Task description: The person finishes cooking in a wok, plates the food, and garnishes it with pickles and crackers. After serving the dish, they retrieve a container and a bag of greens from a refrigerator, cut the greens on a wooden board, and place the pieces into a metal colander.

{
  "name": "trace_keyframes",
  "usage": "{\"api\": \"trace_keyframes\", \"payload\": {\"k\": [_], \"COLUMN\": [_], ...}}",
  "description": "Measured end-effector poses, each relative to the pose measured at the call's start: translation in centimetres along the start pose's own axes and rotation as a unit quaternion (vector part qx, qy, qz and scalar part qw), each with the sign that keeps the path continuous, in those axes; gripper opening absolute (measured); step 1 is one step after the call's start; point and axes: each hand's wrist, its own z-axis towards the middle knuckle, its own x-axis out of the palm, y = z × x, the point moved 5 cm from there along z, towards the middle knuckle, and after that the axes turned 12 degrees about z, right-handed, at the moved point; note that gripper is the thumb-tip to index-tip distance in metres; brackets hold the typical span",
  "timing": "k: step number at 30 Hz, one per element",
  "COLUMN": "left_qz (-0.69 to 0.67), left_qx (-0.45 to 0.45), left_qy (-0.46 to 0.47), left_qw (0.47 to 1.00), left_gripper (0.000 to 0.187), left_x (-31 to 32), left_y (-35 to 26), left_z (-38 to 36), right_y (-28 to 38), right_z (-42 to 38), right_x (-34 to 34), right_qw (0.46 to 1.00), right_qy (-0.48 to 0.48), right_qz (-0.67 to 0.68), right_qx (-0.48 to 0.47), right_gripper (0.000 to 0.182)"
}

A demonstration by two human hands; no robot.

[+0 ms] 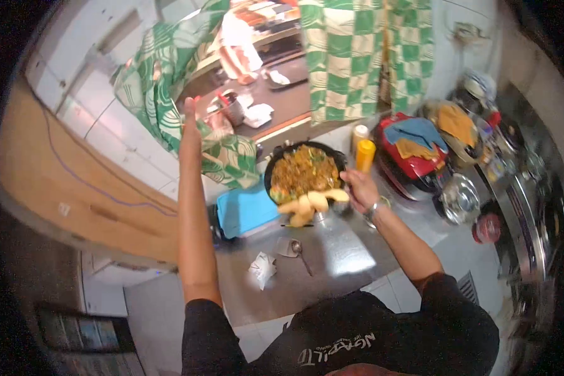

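My right hand [360,190] grips the near right edge of a round black pan [270,165]. Brown noodle-like food with green bits [305,168] fills it, and pale yellow crackers [316,201] lie along its near rim. Up at the window opening, my left hand [191,119] is raised edge-on with its fingers stretched, against the green and cream curtain [160,69], which is bunched to the left. Part of that hand's fingers is hard to make out. The pan is at the far side of the steel counter [338,250], by the opening.
A yellow-orange bottle [365,153] stands just right of the pan. A blue board or cloth [247,210], a spoon [299,249] and crumpled white paper [262,269] lie on the counter. Rightward are a red cooker [413,169] with cloths and a metal bowl [459,199]. A person is beyond the opening.
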Motion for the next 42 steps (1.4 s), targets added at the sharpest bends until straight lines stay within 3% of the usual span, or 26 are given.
{"api": "trace_keyframes", "payload": {"k": [3,4,5,6,9,11,15,17,18,20,23,25,26,27,28,31,32,33,35,36,37,38,39,40,41,42], "left_qz": [0.068,0.074,0.080,0.086,0.115,0.128,0.160,0.238,0.239,0.252,0.212,0.160,0.114,0.007,0.021,0.148,0.139,0.057,-0.056,-0.041,-0.057,-0.080,-0.062,-0.120,-0.193,-0.204], "left_qx": [0.023,0.043,0.064,0.084,0.078,0.073,0.085,0.107,0.173,0.171,0.157,0.070,0.121,-0.045,-0.089,-0.034,0.084,0.035,0.169,0.156,0.074,-0.001,-0.027,-0.047,-0.058,-0.072], "left_qy": [-0.040,-0.041,-0.043,-0.045,-0.082,-0.093,-0.088,-0.095,-0.069,-0.073,-0.077,-0.036,0.012,0.009,0.093,0.399,0.396,0.487,0.445,0.421,0.438,0.446,0.402,0.425,0.443,0.399], "left_qw": [0.997,0.995,0.994,0.992,0.987,0.985,0.979,0.961,0.953,0.950,0.961,0.984,0.986,0.999,0.991,0.904,0.904,0.871,0.878,0.893,0.894,0.891,0.913,0.896,0.874,0.891], "left_gripper": [0.099,0.097,0.096,0.095,0.084,0.080,0.074,0.076,0.074,0.073,0.074,0.071,0.063,0.054,0.053,0.050,0.053,0.052,0.055,0.055,0.056,0.057,0.057,0.057,0.057,0.057], "left_x": [-3.7,-4.0,-4.3,-4.6,-7.2,-8.7,-12.4,-10.5,-11.2,-10.5,-9.3,-7.6,-7.2,-4.6,-1.1,8.8,10.3,10.5,11.1,10.1,11.3,9.9,8.3,7.7,7.0,5.1], "left_y": [-3.6,-2.8,-1.9,-1.0,-5.3,-2.4,-5.1,-5.6,-5.8,-6.4,-5.3,-3.0,-0.8,1.1,1.9,-1.6,-1.9,-3.9,-3.8,-3.1,-2.5,-0.8,1.4,3.2,4.4,5.2], "left_z": [-3.0,-2.9,-2.8,-2.7,-5.0,-2.4,-6.4,-5.4,-4.9,-5.2,-5.7,-6.6,-6.5,-7.2,-8.1,-15.9,-19.3,-21.6,-27.0,-29.1,-30.0,-32.2,-34.5,-37.0,-39.3,-40.5], "right_y": [-0.9,-2.4,-3.8,-5.0,-6.1,-7.6,-6.0,-5.9,-5.7,-5.5,-5.8,-7.0,-7.5,-7.7,-7.7,-8.3,-8.5,-8.8,-8.9,-8.8,-9.1,-9.7,-11.1,-12.9,-14.2,-13.7], "right_z": [8.2,15.3,17.3,19.5,25.1,32.1,32.1,36.6,37.9,39.4,40.8,41.4,41.7,42.7,43.2,45.6,46.8,48.3,50.9,51.9,54.7,55.5,56.3,58.1,62.0,59.5], "right_x": [3.7,2.5,3.2,3.4,5.0,6.1,4.9,1.7,0.5,-2.1,-4.0,-5.3,-5.9,-6.2,-6.8,-7.3,-7.6,-7.6,-8.0,-8.6,-10.1,-10.3,-8.8,-8.7,-10.3,-8.0], "right_qw": [0.998,0.997,0.986,0.983,0.981,0.980,0.988,0.989,0.991,0.990,0.992,0.990,0.989,0.989,0.992,0.998,0.998,0.994,0.967,0.939,0.898,0.843,0.788,0.728,0.581,0.694], "right_qy": [0.052,0.052,0.088,0.130,0.099,0.076,0.035,0.031,0.026,-0.077,-0.054,-0.079,-0.069,-0.065,-0.041,0.039,0.066,0.091,0.148,0.181,0.223,0.278,0.345,0.416,0.591,0.430], "right_qz": [0.025,0.031,0.116,0.109,0.162,0.180,0.150,0.142,0.134,0.117,0.114,0.116,0.133,0.135,0.116,0.036,-0.005,-0.059,-0.208,-0.292,-0.375,-0.453,-0.496,-0.522,-0.486,-0.555], "right_qx": [0.038,0.053,0.076,0.074,0.042,0.037,0.007,-0.005,-0.016,-0.026,-0.021,-0.017,-0.014,-0.012,-0.006,0.016,0.016,0.014,-0.012,-0.032,-0.054,-0.088,-0.120,-0.155,-0.279,-0.159], "right_gripper": [0.019,0.018,0.013,0.013,0.009,0.012,0.017,0.020,0.022,0.028,0.027,0.026,0.026,0.028,0.030,0.035,0.037,0.039,0.043,0.045,0.046,0.048,0.050,0.052,0.054,0.052]}}
